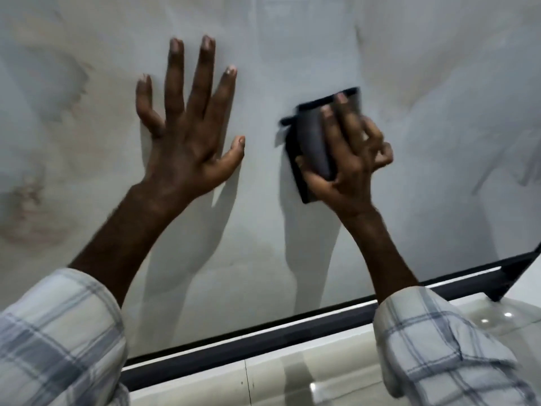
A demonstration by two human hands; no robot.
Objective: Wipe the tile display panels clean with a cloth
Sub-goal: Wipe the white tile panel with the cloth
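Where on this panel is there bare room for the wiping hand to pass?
Bare stretches of the panel lie right of the cloth, above both hands, and below them down to the dark frame. Leftward it is crowded: the left hand lies flat close beside the cloth, which the right hand grips.

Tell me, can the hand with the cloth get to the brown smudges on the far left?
Probably not yet. The right hand presses the cloth right of the left hand, which lies flat on the panel between it and the smudges.
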